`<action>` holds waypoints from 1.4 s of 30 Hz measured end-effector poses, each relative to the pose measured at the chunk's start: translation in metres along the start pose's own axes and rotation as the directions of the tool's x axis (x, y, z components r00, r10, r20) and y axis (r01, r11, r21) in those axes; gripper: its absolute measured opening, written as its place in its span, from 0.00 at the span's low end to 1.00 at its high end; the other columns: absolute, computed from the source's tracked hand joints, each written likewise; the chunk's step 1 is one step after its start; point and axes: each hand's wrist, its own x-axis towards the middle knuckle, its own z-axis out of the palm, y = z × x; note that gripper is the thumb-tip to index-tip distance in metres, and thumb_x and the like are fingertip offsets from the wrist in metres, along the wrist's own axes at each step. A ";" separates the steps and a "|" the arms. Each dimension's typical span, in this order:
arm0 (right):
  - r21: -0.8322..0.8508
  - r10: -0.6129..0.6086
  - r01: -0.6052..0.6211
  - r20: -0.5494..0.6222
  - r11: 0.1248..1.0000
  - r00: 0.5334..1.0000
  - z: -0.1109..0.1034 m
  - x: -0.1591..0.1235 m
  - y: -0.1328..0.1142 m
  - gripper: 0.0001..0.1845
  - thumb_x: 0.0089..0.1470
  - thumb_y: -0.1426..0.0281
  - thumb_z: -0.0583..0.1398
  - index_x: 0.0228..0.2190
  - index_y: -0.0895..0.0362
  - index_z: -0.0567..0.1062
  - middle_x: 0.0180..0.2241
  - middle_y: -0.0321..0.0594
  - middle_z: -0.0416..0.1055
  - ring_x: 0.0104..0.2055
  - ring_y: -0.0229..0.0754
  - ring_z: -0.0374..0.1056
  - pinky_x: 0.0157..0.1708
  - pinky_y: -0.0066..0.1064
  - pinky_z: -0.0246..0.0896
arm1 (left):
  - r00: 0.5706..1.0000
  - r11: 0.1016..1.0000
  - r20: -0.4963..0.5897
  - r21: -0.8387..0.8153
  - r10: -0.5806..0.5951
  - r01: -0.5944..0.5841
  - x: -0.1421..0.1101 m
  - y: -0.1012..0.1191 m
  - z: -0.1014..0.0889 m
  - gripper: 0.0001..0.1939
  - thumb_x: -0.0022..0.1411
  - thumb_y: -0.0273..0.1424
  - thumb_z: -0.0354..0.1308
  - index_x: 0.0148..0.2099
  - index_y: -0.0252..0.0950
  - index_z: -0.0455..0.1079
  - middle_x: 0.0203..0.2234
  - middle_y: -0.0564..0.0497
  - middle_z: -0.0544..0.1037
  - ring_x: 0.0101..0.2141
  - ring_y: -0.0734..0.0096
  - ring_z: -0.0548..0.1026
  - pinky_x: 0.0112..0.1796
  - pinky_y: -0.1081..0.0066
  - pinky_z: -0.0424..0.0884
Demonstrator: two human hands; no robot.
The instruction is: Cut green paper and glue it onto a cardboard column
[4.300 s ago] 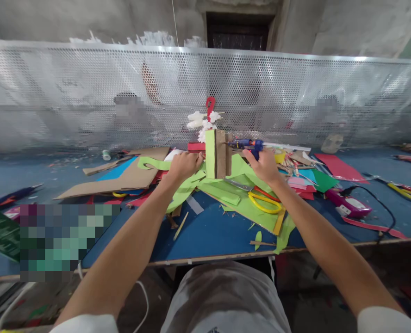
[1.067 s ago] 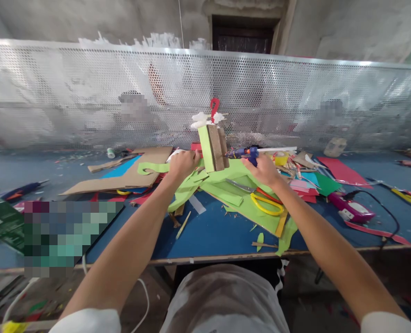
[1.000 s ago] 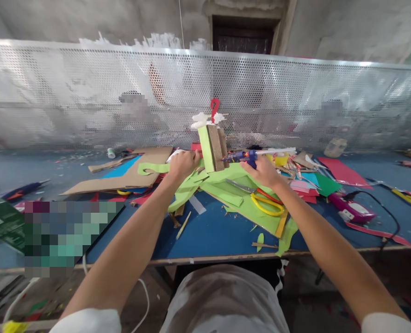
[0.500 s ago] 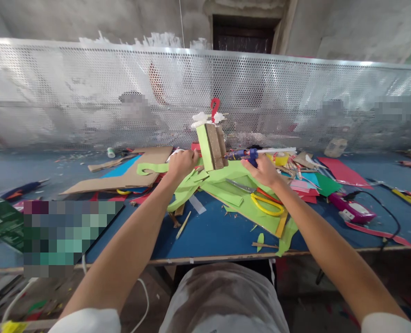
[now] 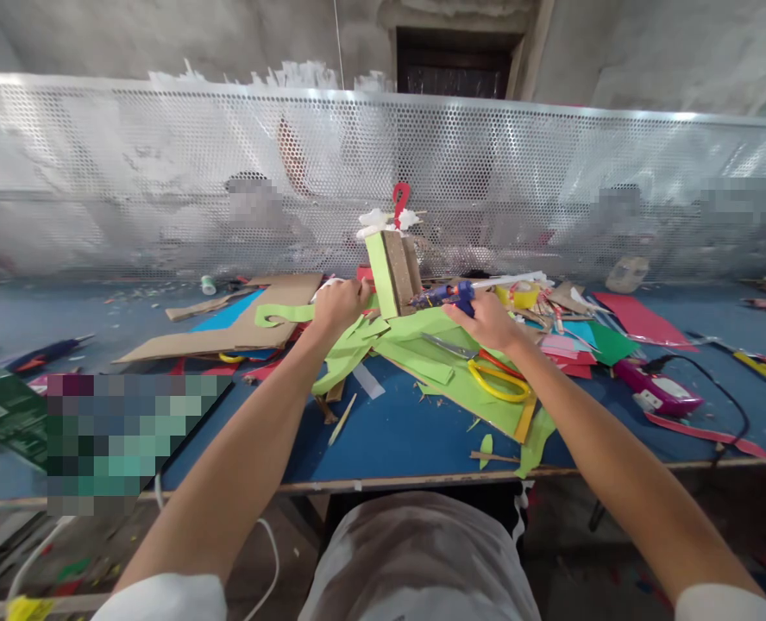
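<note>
My left hand (image 5: 341, 304) is closed round the left side of a cardboard box piece (image 5: 397, 274), holding it tilted above the bench. Light green paper covers one face of the piece; its brown cardboard side faces right. White cloud-like shapes (image 5: 373, 218) and a red question-mark cutout (image 5: 401, 200) stand at its top. In my closed right hand (image 5: 492, 321) is a blue glue gun (image 5: 463, 297), with a long white glue stick (image 5: 512, 280) out of its back. Its nozzle is at the lower part of the brown side; whether it touches is unclear.
Green paper scraps (image 5: 415, 359) and yellow-handled scissors (image 5: 499, 381) lie below my hands. Brown cardboard (image 5: 189, 343) is at left, beside a dark blurred-out panel (image 5: 163, 431). At right are a magenta device (image 5: 664, 392) with a black cord and red paper (image 5: 642, 319). A perforated metal screen (image 5: 331, 172) stands behind.
My right hand has shifted slightly left and down, bringing the glue gun's nozzle lower along the brown side. My left hand and the cardboard piece stay nearly still.
</note>
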 end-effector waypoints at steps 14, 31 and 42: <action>-0.011 0.021 -0.021 0.003 1.000 1.000 -0.001 0.001 0.002 0.29 0.63 0.43 0.56 0.24 0.53 0.71 0.24 0.43 0.72 0.31 0.49 0.68 0.35 0.36 0.61 | 1.000 1.000 -0.026 -0.003 -0.018 0.018 0.001 -0.005 0.004 0.31 0.76 0.41 0.39 0.41 0.32 0.83 0.39 0.32 0.85 0.40 0.48 0.82 0.39 0.63 0.69; 0.010 -0.009 0.009 0.059 1.000 0.998 -0.012 0.001 0.004 0.26 0.64 0.46 0.57 0.24 0.52 0.67 0.23 0.39 0.67 0.30 0.46 0.64 0.34 0.36 0.57 | 1.000 1.000 -0.003 0.015 -0.003 0.003 0.001 -0.004 0.002 0.31 0.76 0.40 0.39 0.40 0.33 0.82 0.39 0.32 0.85 0.40 0.48 0.82 0.39 0.62 0.67; -0.056 0.042 -0.047 -0.096 0.997 0.995 -0.007 0.001 0.007 0.28 0.65 0.45 0.55 0.24 0.52 0.70 0.26 0.44 0.73 0.31 0.49 0.68 0.36 0.38 0.60 | 0.995 0.994 0.005 0.055 0.097 -0.098 -0.002 0.008 -0.003 0.33 0.76 0.43 0.37 0.42 0.33 0.83 0.38 0.33 0.85 0.40 0.48 0.82 0.39 0.61 0.69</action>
